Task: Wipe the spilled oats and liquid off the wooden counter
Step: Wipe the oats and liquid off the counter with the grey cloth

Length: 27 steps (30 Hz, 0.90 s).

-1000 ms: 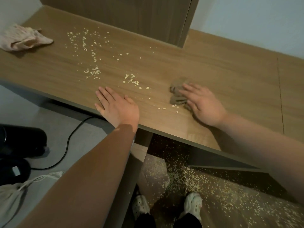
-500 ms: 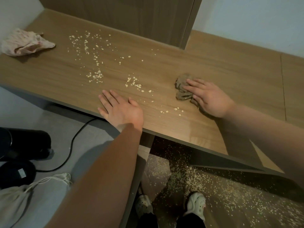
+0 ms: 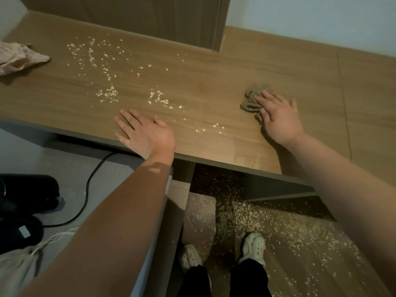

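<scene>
Crumpled brown cloth [image 3: 254, 97] slid right; pale oats [image 3: 107, 95] scattered.

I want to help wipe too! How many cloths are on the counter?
2: a brown cloth under the right hand, a pink cloth at the counter's far left, partly out of frame.

L hand [image 3: 147, 136] flat, R hand [image 3: 278, 120] palm-down (fingers [image 3: 264, 97] straight).

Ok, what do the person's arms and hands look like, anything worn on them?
The left forearm and right forearm are bare to the frame edge, with no sleeves in view. The left hand and right hand are ungloved; no ring, watch or bracelet shows.
</scene>
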Each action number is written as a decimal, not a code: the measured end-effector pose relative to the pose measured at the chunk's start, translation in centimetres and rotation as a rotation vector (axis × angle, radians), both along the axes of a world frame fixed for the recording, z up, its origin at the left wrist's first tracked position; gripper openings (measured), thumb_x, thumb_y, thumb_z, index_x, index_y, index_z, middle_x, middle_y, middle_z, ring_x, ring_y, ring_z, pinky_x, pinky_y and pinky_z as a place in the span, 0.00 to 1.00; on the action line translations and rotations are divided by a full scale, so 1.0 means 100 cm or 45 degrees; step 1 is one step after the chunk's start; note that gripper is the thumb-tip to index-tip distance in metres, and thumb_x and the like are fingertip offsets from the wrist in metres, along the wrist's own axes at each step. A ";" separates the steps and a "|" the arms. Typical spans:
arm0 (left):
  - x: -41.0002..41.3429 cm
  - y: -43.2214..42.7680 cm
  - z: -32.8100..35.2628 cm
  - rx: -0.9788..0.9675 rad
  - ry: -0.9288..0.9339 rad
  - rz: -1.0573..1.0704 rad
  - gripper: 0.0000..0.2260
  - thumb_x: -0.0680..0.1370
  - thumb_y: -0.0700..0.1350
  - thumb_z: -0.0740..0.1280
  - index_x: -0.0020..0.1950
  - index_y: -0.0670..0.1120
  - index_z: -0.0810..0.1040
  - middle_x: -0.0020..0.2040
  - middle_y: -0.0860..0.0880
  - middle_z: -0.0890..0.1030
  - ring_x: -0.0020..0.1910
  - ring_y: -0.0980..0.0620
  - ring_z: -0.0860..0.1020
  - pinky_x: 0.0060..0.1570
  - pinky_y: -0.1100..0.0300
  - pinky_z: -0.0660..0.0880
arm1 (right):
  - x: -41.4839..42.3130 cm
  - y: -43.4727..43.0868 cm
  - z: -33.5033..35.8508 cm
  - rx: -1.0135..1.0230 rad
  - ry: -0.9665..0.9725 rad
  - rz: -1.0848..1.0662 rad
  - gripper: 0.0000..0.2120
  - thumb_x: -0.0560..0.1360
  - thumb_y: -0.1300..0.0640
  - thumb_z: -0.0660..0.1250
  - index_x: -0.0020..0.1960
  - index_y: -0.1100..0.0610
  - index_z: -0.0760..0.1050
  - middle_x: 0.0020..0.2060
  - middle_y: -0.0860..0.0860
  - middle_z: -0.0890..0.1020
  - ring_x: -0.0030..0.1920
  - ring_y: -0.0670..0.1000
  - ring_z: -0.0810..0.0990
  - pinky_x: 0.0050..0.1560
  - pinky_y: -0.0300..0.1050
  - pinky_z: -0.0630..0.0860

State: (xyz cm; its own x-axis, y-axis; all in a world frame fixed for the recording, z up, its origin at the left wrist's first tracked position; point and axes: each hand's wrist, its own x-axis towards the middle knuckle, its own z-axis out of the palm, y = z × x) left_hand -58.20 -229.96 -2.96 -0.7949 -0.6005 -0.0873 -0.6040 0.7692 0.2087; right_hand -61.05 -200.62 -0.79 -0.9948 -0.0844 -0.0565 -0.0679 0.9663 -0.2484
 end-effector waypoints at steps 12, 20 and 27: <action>0.001 -0.001 0.000 0.029 -0.002 -0.021 0.29 0.83 0.52 0.48 0.81 0.40 0.47 0.81 0.42 0.46 0.80 0.41 0.43 0.76 0.40 0.42 | 0.083 -0.094 -0.014 0.184 0.061 -0.210 0.25 0.82 0.48 0.51 0.77 0.52 0.59 0.77 0.56 0.59 0.77 0.59 0.55 0.75 0.63 0.50; 0.002 0.001 0.001 0.020 0.006 -0.026 0.29 0.83 0.52 0.49 0.80 0.40 0.47 0.81 0.42 0.46 0.80 0.41 0.44 0.75 0.40 0.43 | 0.046 -0.054 -0.010 0.156 0.038 -0.885 0.24 0.82 0.52 0.54 0.78 0.55 0.59 0.78 0.54 0.57 0.78 0.59 0.53 0.75 0.64 0.49; 0.001 0.001 -0.002 0.005 0.026 -0.030 0.29 0.82 0.51 0.50 0.80 0.40 0.49 0.81 0.41 0.48 0.80 0.40 0.46 0.76 0.40 0.44 | 0.024 -0.078 -0.004 0.131 0.069 0.125 0.23 0.83 0.53 0.52 0.77 0.55 0.60 0.77 0.53 0.60 0.77 0.58 0.56 0.76 0.60 0.53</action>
State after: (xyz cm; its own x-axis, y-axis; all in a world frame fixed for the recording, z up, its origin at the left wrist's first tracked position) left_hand -58.05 -229.88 -3.13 -0.8103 -0.5815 -0.0727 -0.5814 0.7822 0.2238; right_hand -58.62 -208.40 -1.19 -0.9840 -0.1776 -0.0163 -0.1736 0.9746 -0.1416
